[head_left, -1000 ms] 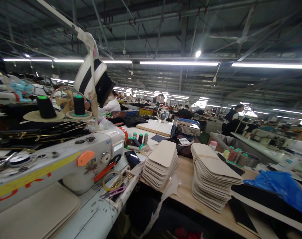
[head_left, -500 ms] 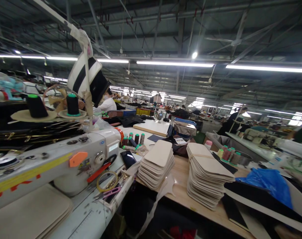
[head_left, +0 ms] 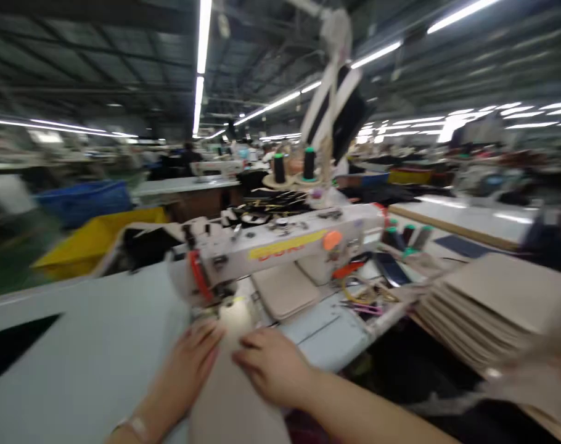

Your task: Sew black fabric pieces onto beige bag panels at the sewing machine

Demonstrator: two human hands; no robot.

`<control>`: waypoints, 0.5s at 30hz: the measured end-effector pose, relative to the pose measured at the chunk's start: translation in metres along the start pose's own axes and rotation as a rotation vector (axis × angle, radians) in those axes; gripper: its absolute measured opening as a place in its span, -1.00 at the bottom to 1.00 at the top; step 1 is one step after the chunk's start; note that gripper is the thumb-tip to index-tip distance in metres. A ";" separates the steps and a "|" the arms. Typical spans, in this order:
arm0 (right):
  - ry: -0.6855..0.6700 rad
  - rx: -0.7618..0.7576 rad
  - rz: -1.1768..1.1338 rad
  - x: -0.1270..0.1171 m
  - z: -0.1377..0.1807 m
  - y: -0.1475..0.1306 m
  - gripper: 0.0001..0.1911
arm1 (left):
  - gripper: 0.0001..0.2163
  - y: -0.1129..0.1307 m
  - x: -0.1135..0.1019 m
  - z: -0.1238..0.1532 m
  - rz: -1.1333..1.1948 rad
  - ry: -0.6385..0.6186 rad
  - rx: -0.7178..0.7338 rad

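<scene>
Both my hands lie flat on a beige fabric piece (head_left: 234,376) in front of the sewing machine (head_left: 280,250). My left hand (head_left: 188,364) presses the piece's left side, fingers spread toward the needle area (head_left: 211,305). My right hand (head_left: 271,364) rests on its right side, fingers pointing left. The picture is blurred by motion. A stack of beige cut pieces (head_left: 285,290) sits under the machine arm.
A tall stack of beige pieces (head_left: 488,314) lies at the right. Thread cones (head_left: 292,166) stand behind the machine, small spools (head_left: 407,237) to its right. A yellow bin (head_left: 90,243) and a blue bin (head_left: 84,200) stand at the left. Scissors and tools (head_left: 364,299) lie beside the machine.
The view has swung left and down, from the stacks on the right to the sewing machine. Both my hands have come into view on the beige piece.
</scene>
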State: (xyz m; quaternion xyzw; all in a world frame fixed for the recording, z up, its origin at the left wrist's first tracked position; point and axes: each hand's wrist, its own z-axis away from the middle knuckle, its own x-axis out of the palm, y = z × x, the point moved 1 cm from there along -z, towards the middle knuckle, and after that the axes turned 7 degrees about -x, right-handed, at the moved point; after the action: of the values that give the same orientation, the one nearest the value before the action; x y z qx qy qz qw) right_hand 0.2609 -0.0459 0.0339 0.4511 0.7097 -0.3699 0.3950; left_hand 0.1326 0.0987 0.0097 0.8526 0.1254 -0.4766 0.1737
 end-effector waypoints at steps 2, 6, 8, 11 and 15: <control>0.005 -0.024 -0.073 0.018 -0.010 0.010 -0.76 | -0.73 -0.023 -0.009 0.027 -0.082 -0.127 -0.056; 0.013 -0.053 -0.116 0.039 -0.023 0.033 -0.71 | -0.67 -0.029 -0.005 0.032 -0.055 -0.256 -0.131; 0.012 -0.059 -0.109 0.044 -0.027 0.040 -0.66 | -0.68 -0.024 -0.005 0.028 -0.025 -0.259 -0.148; 0.012 -0.043 -0.089 0.052 -0.028 0.044 -0.64 | -0.68 -0.019 -0.008 0.026 0.002 -0.270 -0.159; 0.009 -0.019 -0.073 0.059 -0.025 0.046 -0.62 | -0.68 -0.020 -0.010 0.027 0.013 -0.284 -0.165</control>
State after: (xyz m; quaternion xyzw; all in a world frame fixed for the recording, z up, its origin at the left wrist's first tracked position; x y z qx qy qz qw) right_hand 0.2816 0.0111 -0.0161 0.4227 0.7310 -0.3752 0.3822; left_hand 0.0991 0.1058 0.0017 0.7601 0.1329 -0.5794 0.2622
